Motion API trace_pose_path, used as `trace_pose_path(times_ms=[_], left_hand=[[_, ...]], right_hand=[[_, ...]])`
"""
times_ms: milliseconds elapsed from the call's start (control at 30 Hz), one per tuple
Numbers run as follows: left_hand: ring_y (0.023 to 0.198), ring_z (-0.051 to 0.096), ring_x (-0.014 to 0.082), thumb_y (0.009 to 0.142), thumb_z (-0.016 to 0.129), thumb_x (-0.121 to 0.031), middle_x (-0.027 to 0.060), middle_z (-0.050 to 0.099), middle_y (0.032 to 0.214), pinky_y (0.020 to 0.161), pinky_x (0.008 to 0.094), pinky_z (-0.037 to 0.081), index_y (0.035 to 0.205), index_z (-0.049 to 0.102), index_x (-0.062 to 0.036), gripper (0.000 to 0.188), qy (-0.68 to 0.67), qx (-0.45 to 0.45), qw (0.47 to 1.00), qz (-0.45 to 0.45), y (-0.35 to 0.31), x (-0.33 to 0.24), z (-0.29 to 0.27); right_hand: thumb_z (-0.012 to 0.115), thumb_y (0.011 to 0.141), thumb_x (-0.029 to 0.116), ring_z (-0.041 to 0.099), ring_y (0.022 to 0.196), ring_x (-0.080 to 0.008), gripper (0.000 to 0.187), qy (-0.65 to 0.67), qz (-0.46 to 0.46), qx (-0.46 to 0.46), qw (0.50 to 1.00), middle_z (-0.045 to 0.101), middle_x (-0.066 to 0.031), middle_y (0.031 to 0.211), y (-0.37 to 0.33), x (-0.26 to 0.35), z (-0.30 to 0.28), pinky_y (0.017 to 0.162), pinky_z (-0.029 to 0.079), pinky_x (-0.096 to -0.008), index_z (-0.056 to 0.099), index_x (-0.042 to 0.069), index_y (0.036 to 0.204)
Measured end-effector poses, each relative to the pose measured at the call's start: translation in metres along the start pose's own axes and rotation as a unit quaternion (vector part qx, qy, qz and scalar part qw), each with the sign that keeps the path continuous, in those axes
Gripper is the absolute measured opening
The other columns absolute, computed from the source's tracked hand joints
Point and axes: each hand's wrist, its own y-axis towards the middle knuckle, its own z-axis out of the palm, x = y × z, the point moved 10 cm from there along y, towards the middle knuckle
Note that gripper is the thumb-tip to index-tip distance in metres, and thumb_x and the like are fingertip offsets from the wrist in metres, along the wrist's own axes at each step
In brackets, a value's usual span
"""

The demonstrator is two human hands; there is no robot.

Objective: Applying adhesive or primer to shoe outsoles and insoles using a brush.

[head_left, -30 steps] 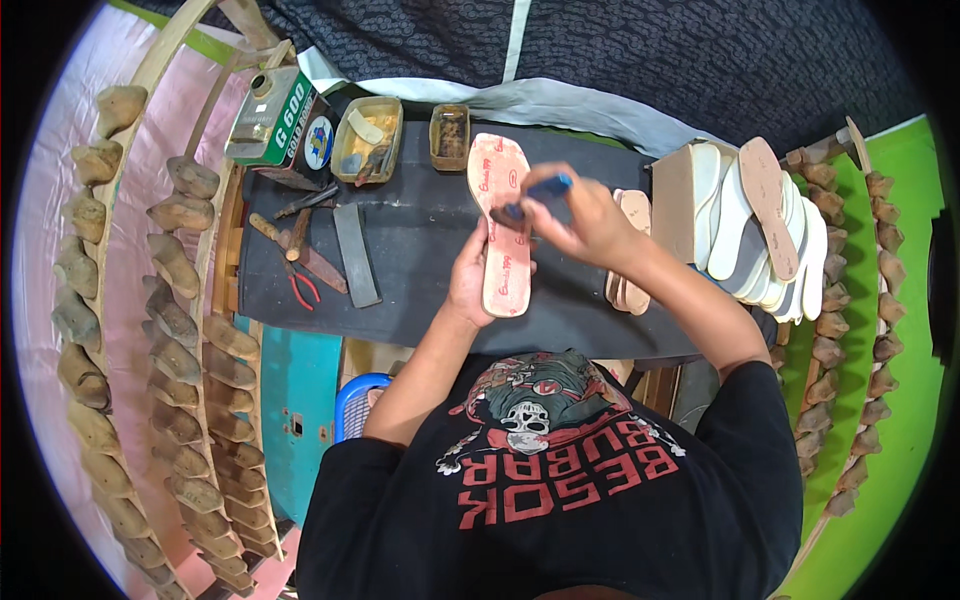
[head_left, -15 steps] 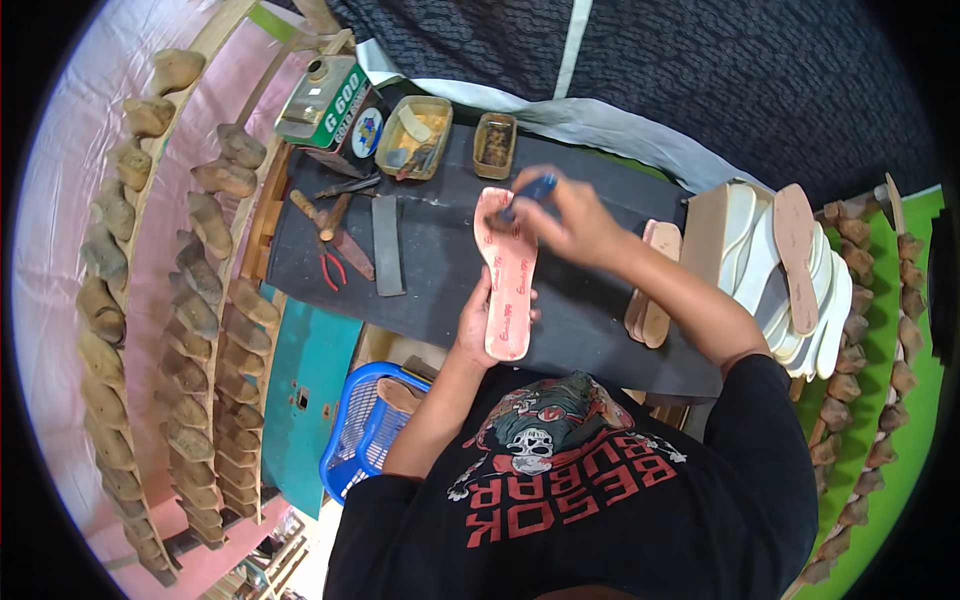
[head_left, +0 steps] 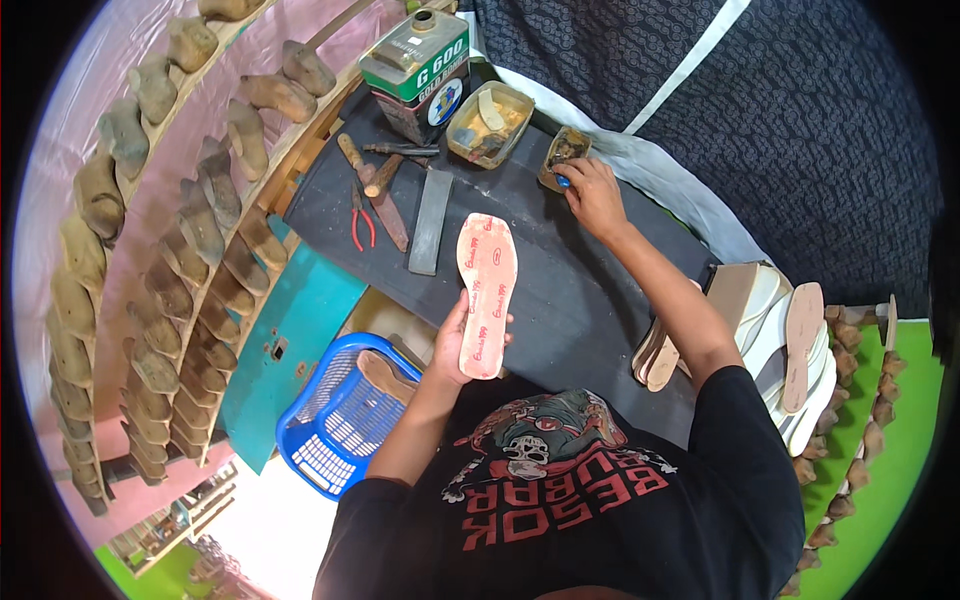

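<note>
In my left hand (head_left: 450,345) I hold a pink insole (head_left: 488,290) by its narrower lower end, with the printed face up. The fingers wrap round its edges above the near side of the table. My right hand (head_left: 597,200) is stretched to the far side, closed on a brush with a blue handle (head_left: 563,181). The brush's head is down in a small tan tub (head_left: 572,146) of dark, sticky-looking matter, so its bristles are hidden.
Left of the tub stand a larger tub (head_left: 505,133) and a metal can (head_left: 417,75). Pliers (head_left: 362,220), a rasp-like tool (head_left: 385,215) and a grey slab (head_left: 431,222) lie on the dark table (head_left: 560,310). Insoles (head_left: 803,345) pile up at right. Shoe lasts (head_left: 200,220) line racks; a blue basket (head_left: 335,425) is below.
My right hand has moved the brush off the insole's upper end and away to the small tub. My left hand still holds the insole. The view has turned and shifted.
</note>
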Motion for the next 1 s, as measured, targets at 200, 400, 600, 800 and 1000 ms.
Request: trace_pose_path(times_ms=[200, 400, 600, 800, 1000], left_hand=[[0.075, 0.068, 0.0339, 0.102, 0.045, -0.051, 0.0191, 0.071, 0.099, 0.068, 0.0415, 0.058, 0.128, 0.063, -0.0096, 0.051, 0.046, -0.023, 0.999, 0.002, 0.009, -0.012, 0.011], [0.079, 0.068, 0.0335, 0.103, 0.045, -0.048, 0.0195, 0.07, 0.108, 0.069, 0.0423, 0.059, 0.13, 0.062, -0.0099, 0.05, 0.051, -0.019, 0.998, 0.018, 0.018, 0.004, 0.021], [0.086, 0.072, 0.0326, 0.104, 0.042, -0.046, 0.0194, 0.069, 0.109, 0.073, 0.0427, 0.062, 0.141, 0.051, -0.0111, 0.051, 0.084, -0.025, 0.996, -0.01, 0.027, 0.054, 0.024], [0.105, 0.068, 0.0224, 0.107, 0.041, -0.035, 0.011, 0.061, 0.128, 0.082, 0.0379, 0.062, 0.153, 0.031, -0.0131, 0.052, 0.235, 0.022, 0.971, 0.025, 0.016, 0.105, 0.061], [0.097, 0.069, 0.0234, 0.105, 0.041, -0.025, 0.0137, 0.065, 0.117, 0.082, 0.0376, 0.06, 0.144, 0.042, -0.0052, 0.044, 0.253, -0.018, 0.962, 0.097, -0.003, 0.12, 0.053]], right_hand=[[0.068, 0.083, 0.01, 0.056, 0.111, -0.0301, 0.036, -0.006, 0.015, -0.015, 1.0, 0.066, -0.0073, 0.114, -0.008, 0.003, -0.006, 0.099, 0.04, -0.0431, 0.066, 0.011, 0.119], [0.069, 0.081, 0.009, 0.044, 0.131, -0.0369, 0.056, 0.02, 0.078, -0.045, 0.996, 0.048, -0.016, 0.141, -0.041, 0.008, -0.039, 0.111, 0.033, -0.0472, 0.051, 0.006, 0.134], [0.058, 0.102, 0.019, 0.056, 0.065, -0.0109, 0.036, 0.55, 0.354, -0.084, 0.752, 0.062, -0.0054, 0.114, -0.171, 0.031, -0.012, 0.056, 0.047, -0.0259, 0.05, 0.005, 0.134], [0.045, 0.108, 0.029, 0.049, 0.051, -0.0074, 0.053, 0.671, 0.384, 0.023, 0.634, 0.059, -0.0033, 0.088, -0.247, 0.078, -0.019, 0.046, 0.039, -0.0224, 0.032, 0.002, 0.152], [0.06, 0.099, 0.017, 0.052, 0.058, -0.0075, 0.069, 0.742, 0.356, 0.107, 0.558, 0.063, -0.0069, 0.101, -0.265, 0.096, -0.014, 0.05, 0.039, -0.0217, 0.021, 0.003, 0.155]])
